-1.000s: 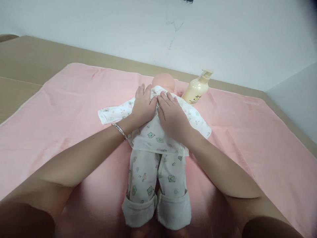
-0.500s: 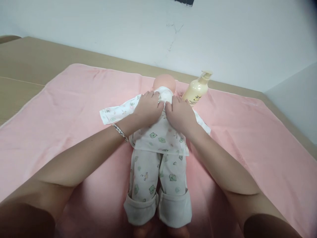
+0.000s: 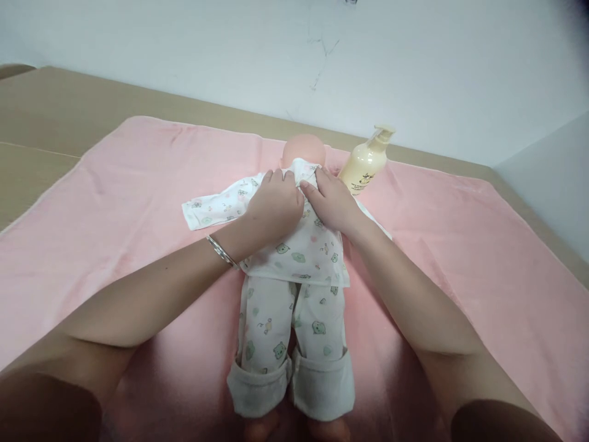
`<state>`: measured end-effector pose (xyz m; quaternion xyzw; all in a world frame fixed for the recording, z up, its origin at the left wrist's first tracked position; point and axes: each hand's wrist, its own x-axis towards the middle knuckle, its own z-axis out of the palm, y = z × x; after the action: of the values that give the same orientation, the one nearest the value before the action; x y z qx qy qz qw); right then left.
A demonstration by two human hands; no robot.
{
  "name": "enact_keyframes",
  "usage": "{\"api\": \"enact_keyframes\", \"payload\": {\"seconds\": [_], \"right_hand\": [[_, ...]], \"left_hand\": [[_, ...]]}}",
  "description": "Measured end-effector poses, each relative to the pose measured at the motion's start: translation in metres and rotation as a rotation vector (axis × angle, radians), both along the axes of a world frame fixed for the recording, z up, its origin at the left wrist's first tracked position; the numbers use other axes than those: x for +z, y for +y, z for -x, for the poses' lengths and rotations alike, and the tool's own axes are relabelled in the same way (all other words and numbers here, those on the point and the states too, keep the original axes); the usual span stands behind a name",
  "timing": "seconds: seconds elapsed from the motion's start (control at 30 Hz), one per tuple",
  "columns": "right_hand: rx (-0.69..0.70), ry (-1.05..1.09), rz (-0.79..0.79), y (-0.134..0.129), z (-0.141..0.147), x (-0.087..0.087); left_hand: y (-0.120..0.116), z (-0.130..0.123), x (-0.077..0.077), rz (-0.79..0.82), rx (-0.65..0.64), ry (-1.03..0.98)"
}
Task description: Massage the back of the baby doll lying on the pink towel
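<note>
A doll [image 3: 304, 149] lies on its back along the middle of a pink blanket, its head away from me. It wears a white printed top [image 3: 294, 261] and matching trousers [image 3: 271, 325] with cuffs turned up. At the neckline, my left hand [image 3: 277, 202] has its fingers curled onto the top, and my right hand [image 3: 332, 199] pinches the cloth close beside it. The collar is raised over the lower part of the doll's head. One sleeve [image 3: 216, 205] stretches out to the left; the other is partly behind my right arm.
A pale yellow pump bottle [image 3: 367, 164] stands tilted in view just right of the doll's head. The pink blanket [image 3: 483, 258] covers much of the wooden table [image 3: 92, 101]. Behind it rises a white wall [image 3: 207, 55].
My right hand has shifted slightly left and its thumb now reaches the collar. The collar cloth is folded differently, its printed side showing near the right fingers. The view has moved slightly.
</note>
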<state>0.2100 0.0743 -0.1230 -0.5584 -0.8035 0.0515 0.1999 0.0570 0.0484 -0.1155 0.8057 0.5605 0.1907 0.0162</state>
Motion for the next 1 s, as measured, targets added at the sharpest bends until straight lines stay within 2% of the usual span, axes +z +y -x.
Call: {"api": "enact_keyframes", "payload": {"seconds": [0.07, 0.17, 0.23, 0.3, 0.4, 0.5, 0.57, 0.67, 0.83, 0.9, 1.0], "right_hand": [[-0.054, -0.036, 0.031, -0.017, 0.008, 0.007], [-0.012, -0.096, 0.033, -0.043, 0.02, 0.023], [-0.02, -0.089, 0.08, -0.05, 0.022, 0.031], [-0.054, -0.041, 0.138, -0.043, 0.018, 0.033], [-0.095, 0.019, 0.183, -0.021, 0.009, 0.026], [-0.121, 0.025, 0.19, -0.007, 0.005, 0.018], [-0.121, 0.014, 0.162, -0.007, 0.006, 0.017], [-0.127, -0.028, 0.118, -0.022, 0.013, 0.024], [-0.042, -0.048, 0.184, -0.051, 0.02, 0.041], [-0.021, -0.014, 0.188, -0.048, 0.019, 0.039], [-0.053, 0.046, 0.114, -0.029, 0.014, 0.022]], "left_hand": [[0.01, 0.006, -0.001, 0.069, 0.015, -0.078], [0.029, 0.018, 0.001, 0.208, 0.042, -0.236], [0.037, 0.023, 0.003, 0.248, 0.04, -0.307], [0.037, 0.023, 0.003, 0.237, 0.039, -0.3], [0.022, 0.014, 0.002, 0.146, 0.049, -0.153], [0.002, 0.001, -0.002, -0.047, -0.049, 0.026], [-0.005, -0.003, -0.003, -0.096, -0.103, 0.063], [0.003, 0.002, -0.002, -0.001, -0.048, -0.052], [0.026, 0.013, 0.001, 0.203, 0.075, -0.325], [0.027, 0.013, 0.0, 0.193, 0.076, -0.359], [0.024, 0.01, -0.003, 0.143, 0.077, -0.368]]}}
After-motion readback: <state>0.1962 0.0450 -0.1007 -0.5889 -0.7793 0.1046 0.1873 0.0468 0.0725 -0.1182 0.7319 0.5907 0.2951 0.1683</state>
